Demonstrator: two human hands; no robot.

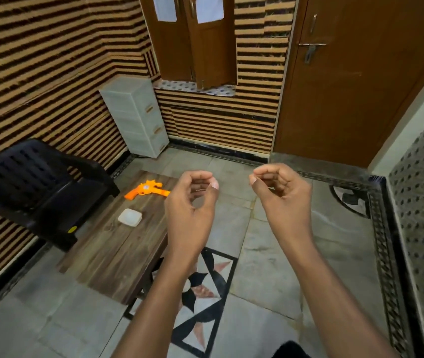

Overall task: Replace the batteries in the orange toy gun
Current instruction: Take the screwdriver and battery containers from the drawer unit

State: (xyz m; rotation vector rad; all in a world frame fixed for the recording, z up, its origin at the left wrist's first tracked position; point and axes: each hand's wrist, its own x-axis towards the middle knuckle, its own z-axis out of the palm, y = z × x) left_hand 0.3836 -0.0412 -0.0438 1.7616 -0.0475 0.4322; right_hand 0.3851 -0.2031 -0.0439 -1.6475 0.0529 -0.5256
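Observation:
The orange toy gun (146,191) lies on its side at the far end of a low wooden table (118,244). A small white square container (130,217) sits on the table nearer to me. My left hand (193,200) is raised in the air just right of the gun, fingers curled with the thumb near the fingertips, holding nothing. My right hand (280,195) hovers over the floor further right, curled the same way and empty. Neither hand touches the gun or the table. No batteries are visible.
A black plastic chair (38,187) stands left of the table against the striped wall. A white drawer unit (136,115) is in the far corner. A brown door (355,78) is at the back right. Tiled floor (257,267) lies to the right of the table.

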